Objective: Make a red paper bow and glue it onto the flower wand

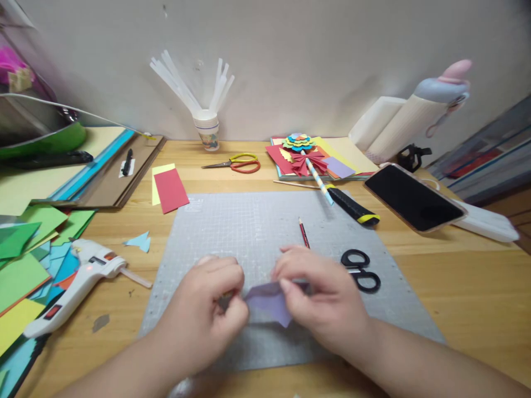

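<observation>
A small piece of purple paper (270, 305) with a folded upper edge hangs between my hands over the grey cutting mat (232, 221). My right hand (321, 296) pinches its right side between thumb and fingers. On its left side, my left hand (211, 304) is closed, thumb against the curled fingers, at the paper's left corner. Black-handled scissors (368, 281) lie beside my right hand, their blades mostly hidden behind it. Just beyond that hand, a dark red pencil (304, 232) rests on the mat.
Left: a hot glue gun (89, 271), coloured paper scraps (25, 276) and a blue scrap (141, 241). Behind the mat: a red card (171, 190), yellow-red scissors (236, 163), a paper cup (207, 135) of white sticks and a paper flower (299, 142). Right: a phone (415, 197) and a bottle (418, 113).
</observation>
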A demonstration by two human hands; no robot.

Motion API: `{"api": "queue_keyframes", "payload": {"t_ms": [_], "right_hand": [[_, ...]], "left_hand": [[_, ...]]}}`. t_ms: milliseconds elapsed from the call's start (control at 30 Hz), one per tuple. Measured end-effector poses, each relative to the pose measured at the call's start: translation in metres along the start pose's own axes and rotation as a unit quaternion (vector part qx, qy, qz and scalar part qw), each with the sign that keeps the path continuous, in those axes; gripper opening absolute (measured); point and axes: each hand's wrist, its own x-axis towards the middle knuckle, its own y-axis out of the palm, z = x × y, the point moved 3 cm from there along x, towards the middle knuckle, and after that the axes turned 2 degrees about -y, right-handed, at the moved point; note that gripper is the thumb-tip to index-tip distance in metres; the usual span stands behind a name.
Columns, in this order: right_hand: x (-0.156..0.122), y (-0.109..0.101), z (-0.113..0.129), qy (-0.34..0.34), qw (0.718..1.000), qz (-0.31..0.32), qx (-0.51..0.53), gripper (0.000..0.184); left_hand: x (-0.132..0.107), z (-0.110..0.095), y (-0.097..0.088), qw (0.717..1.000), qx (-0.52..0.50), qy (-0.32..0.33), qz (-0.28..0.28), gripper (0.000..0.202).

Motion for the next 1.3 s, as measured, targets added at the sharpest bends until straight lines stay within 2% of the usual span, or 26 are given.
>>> {"api": "queue_keyframes", "payload": {"t_ms": [67, 133, 200, 300, 367, 433, 533, 633, 733, 800, 933, 1067, 1100, 1300], "right_hand": [[0.004, -0.01, -0.006, 0.057, 0.996, -0.06, 0.037, 0.014], [0.005, -0.013, -0.013, 0.133, 0.985, -0.083, 0.079, 0.013], [0.005, -0.008, -0.022, 0.22, 0.963, -0.07, 0.138, 0.013], [0.001, 0.006, -0.03, 0.334, 0.909, -0.042, 0.245, 0.02], [-0.003, 0.016, -0.031, 0.379, 0.878, -0.003, 0.293, 0.022], [-0.006, 0.023, -0.029, 0.409, 0.853, 0.053, 0.32, 0.021], [-0.009, 0.029, -0.025, 0.427, 0.831, 0.107, 0.339, 0.023], [-0.01, 0.028, -0.026, 0.429, 0.831, 0.105, 0.338, 0.028], [-0.008, 0.025, -0.029, 0.433, 0.832, 0.074, 0.338, 0.03], [-0.007, 0.023, -0.031, 0.435, 0.833, 0.063, 0.337, 0.03], [-0.006, 0.022, -0.033, 0.435, 0.829, 0.061, 0.347, 0.032], [-0.005, 0.022, -0.032, 0.423, 0.824, 0.055, 0.373, 0.031], [-0.005, 0.022, -0.032, 0.418, 0.825, 0.049, 0.377, 0.03], [-0.006, 0.021, -0.032, 0.42, 0.817, 0.04, 0.394, 0.027]], "left_hand": [[0.001, 0.007, -0.002, 0.999, -0.023, -0.046, -0.013, 0.017], [0.0, 0.011, -0.002, 0.994, -0.073, -0.081, -0.02, 0.015], [0.0, 0.011, 0.001, 0.985, -0.139, -0.091, -0.034, 0.006], [-0.001, 0.012, 0.007, 0.959, -0.256, -0.109, -0.052, 0.024], [0.0, 0.015, 0.011, 0.932, -0.325, -0.152, -0.054, 0.026], [0.001, 0.019, 0.013, 0.91, -0.361, -0.194, -0.06, 0.021], [0.003, 0.02, 0.012, 0.901, -0.37, -0.222, -0.043, 0.022], [0.004, 0.019, 0.014, 0.878, -0.423, -0.225, -0.012, 0.02], [0.004, 0.02, 0.015, 0.851, -0.482, -0.208, -0.007, 0.019], [0.002, 0.021, 0.015, 0.862, -0.474, -0.18, -0.003, 0.019], [-0.001, 0.02, 0.01, 0.904, -0.414, -0.107, -0.02, 0.037], [0.0, 0.014, 0.003, 0.959, -0.282, -0.04, 0.006, 0.01], [0.001, 0.012, 0.002, 0.967, -0.253, -0.028, 0.007, 0.011], [0.005, 0.006, -0.003, 0.981, -0.193, 0.022, 0.024, 0.025]]}}
